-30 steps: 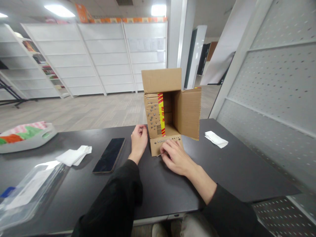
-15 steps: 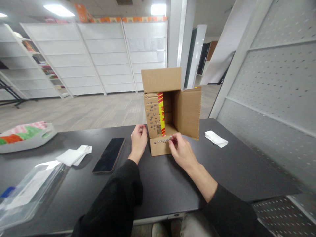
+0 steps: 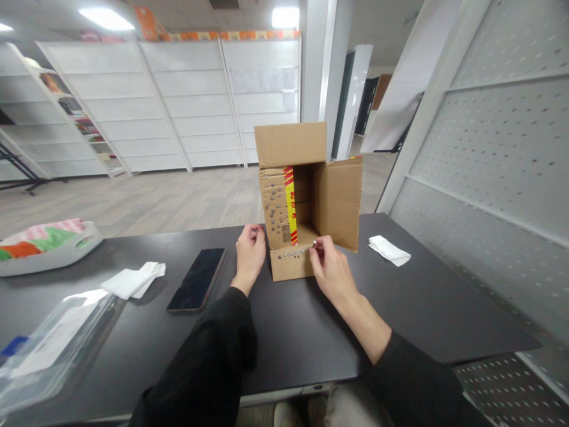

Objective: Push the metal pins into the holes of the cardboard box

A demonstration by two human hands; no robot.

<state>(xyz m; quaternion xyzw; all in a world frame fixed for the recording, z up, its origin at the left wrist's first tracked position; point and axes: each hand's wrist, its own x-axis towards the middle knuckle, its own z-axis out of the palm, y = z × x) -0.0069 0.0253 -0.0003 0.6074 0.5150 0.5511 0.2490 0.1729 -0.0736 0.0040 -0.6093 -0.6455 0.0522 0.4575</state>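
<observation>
"White plastic, that basket [image 3: 95, 234] on the far left: is it in the way?"

"No, it's well left of the left hand, like the clear case [image 3: 75, 344]. A folded tissue [image 3: 133, 280] comes next, then a phone [image 3: 197, 280] near the left sleeve, the likelier thing to get knocked."

"And the left hand [image 3: 250, 252]?"

"Curled narrow, just beside the left flap [image 3: 280, 178], perhaps to steady it. I can't tell whether it holds anything or touches the cardboard."

"So where's the box [image 3: 316, 196]?"

"Between the hands, upright on the dark table [image 3: 275, 332], opening towards the person, presumably for easy reach. Grey studs [image 3: 272, 214] dot that left flap, and a stud row [image 3: 293, 254] runs along the top of the bottom flap [image 3: 288, 271]."

"The right hand [image 3: 333, 270]?"

"Thumb and forefinger seem pinched on a tiny pale piece [image 3: 315, 244] at the row's right end; fingertips suit something so small. That hand hides part of the bottom flap. Just above it, the right flap [image 3: 342, 204] juts out, which may cramp it."

"Farther right?"

"Another tissue [image 3: 389, 251], well apart from that hand, then a perforated panel [image 3: 498, 154]."
</observation>
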